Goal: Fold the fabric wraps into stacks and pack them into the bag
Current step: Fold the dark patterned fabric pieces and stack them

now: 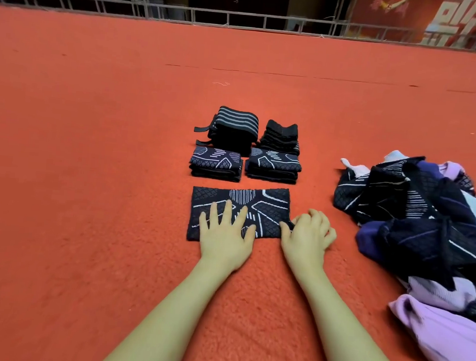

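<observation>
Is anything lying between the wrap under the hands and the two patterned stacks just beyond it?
Nothing visible. Only a bare strip of red carpet separates the wrap from the left patterned stack and the right patterned stack. The unfolded pile lies off to the right.

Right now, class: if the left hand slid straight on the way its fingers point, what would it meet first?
Probably the nearer left folded stack, once the left hand clears the flat wrap.

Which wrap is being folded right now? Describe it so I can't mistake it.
On the red carpet, four folded stacks sit in a square. The wrap lies flat just in front of them, under the left hand, right hand pinching its edge. Unlike the stacks, it is a single wide layer.
</observation>
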Available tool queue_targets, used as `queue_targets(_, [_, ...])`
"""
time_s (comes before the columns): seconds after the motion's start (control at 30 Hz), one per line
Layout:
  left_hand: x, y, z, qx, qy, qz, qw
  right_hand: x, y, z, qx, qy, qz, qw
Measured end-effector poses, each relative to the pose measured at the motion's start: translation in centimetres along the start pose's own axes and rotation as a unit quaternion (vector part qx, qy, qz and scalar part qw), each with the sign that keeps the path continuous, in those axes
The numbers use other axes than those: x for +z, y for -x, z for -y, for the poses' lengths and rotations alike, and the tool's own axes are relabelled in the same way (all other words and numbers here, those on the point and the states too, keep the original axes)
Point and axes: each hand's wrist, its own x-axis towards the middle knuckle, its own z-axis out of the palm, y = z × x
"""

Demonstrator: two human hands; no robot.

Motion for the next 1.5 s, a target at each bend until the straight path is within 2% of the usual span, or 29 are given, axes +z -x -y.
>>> queue_targets(0.17, [-0.2, -0.3, 0.5, 0.014, -0.022, 0.027, 0.999, -0.4, 0.6, 0.4, -0.097, -0.174, -0.096, 0.975])
queue_targets(0.3, [-1.3, -0.8, 2.3, 0.052, -0.025, 0.037, 0.998, -1.6, 0.1, 2.1, -0.165, -0.257, -0.117, 0.945])
queue_targets(0.37, [-2.0, -1.1, 4.0, 0.028, -0.037, 0.013, 0.999, -1.6, -0.3, 3.5, -0.219, -0.258, -0.096, 0.936])
queue_targets(0.43, [-2.3, -1.2, 5.4, -0.01, -0.058, -0.01, 0.998, -1.6, -0.9, 5.0, -0.281, -0.208, -0.051, 0.935])
queue_targets(0.53, [-2.2, -0.6, 6.3, -0.054, -0.063, -0.058, 0.995, -1.0, -1.0, 6.3, -0.332, -0.083, 0.098, 0.935])
queue_targets(0.6, [-1.9, -0.3, 6.1, -0.08, -0.051, -0.085, 0.992, -0.2, -0.6, 6.3, -0.329, -0.008, 0.157, 0.931])
queue_targets(0.7, [-1.4, -0.3, 5.9, -0.103, -0.039, -0.103, 0.989, 0.9, 0.0, 6.1, -0.309, 0.045, 0.175, 0.934])
queue_targets(0.83, [-0.7, -0.4, 6.0, -0.092, 0.0, -0.124, 0.988, 1.1, 0.1, 6.8, -0.303, 0.104, 0.175, 0.931])
queue_targets(1.03, [0.0, -0.6, 6.5, -0.076, 0.05, -0.175, 0.98, 0.3, -1.2, 6.2, -0.334, 0.127, 0.188, 0.915])
queue_targets(1.23, [0.2, -0.7, 6.3, -0.023, 0.007, -0.269, 0.963, -0.2, -0.9, 5.4, -0.335, 0.118, 0.192, 0.915])
queue_targets(1.3, [0.1, -0.5, 6.4, -0.018, -0.001, -0.29, 0.957, -0.6, -0.5, 5.9, -0.317, 0.068, 0.207, 0.923])
queue_targets(1.33, [0.0, -0.4, 6.4, -0.017, 0.001, -0.3, 0.954, -0.7, -0.5, 6.4, -0.294, 0.02, 0.204, 0.934])
queue_targets(1.4, [0.1, -0.3, 6.4, -0.015, 0.01, -0.311, 0.95, -0.9, -0.7, 7.6, -0.247, -0.056, 0.147, 0.956])
queue_targets(1.47, [0.1, -0.2, 6.5, -0.012, 0.011, -0.316, 0.949, -0.5, -1.1, 8.8, -0.239, -0.038, 0.074, 0.967])
queue_targets(1.5, [0.1, -0.3, 6.6, -0.011, 0.01, -0.317, 0.948, -0.3, -1.2, 9.3, -0.246, -0.02, 0.073, 0.966])
